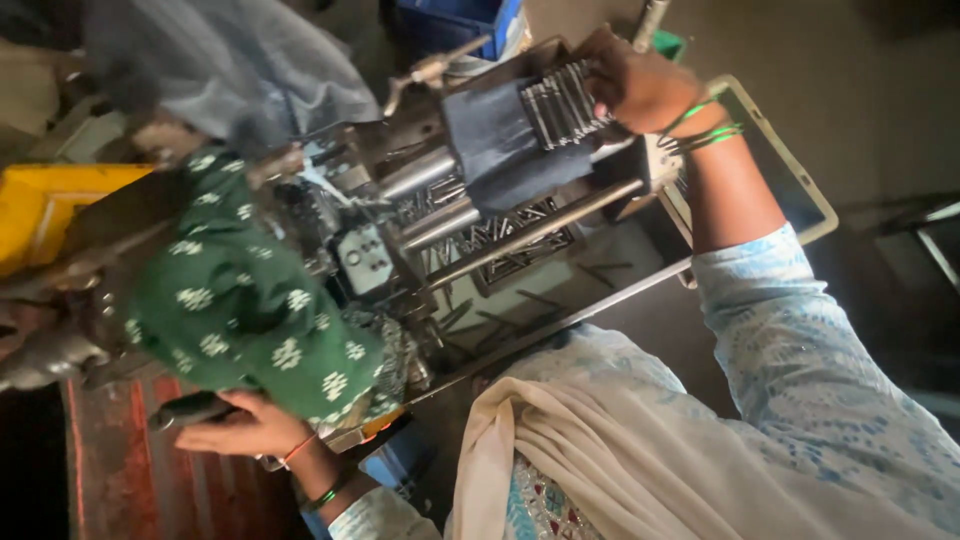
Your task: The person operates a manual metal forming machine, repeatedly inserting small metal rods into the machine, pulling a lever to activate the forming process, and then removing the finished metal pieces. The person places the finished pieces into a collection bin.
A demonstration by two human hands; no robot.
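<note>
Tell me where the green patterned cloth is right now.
In the head view, the green patterned cloth drapes over the machine's left end, just above the left hand and right of the yellow bin.

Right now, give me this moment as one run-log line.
left hand: on dark handle beside green patterned cloth | right hand: holding bundle of thin metal rods over metal bench machine

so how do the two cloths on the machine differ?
The green cloth is patterned with white motifs; the dark blue cloth is plain. The green cloth is bigger and bunched over the machine's near end, by the left hand; the dark blue cloth lies flatter further along, next to the bundle of metal rods under the right hand. Both are draped over the machine.
</note>
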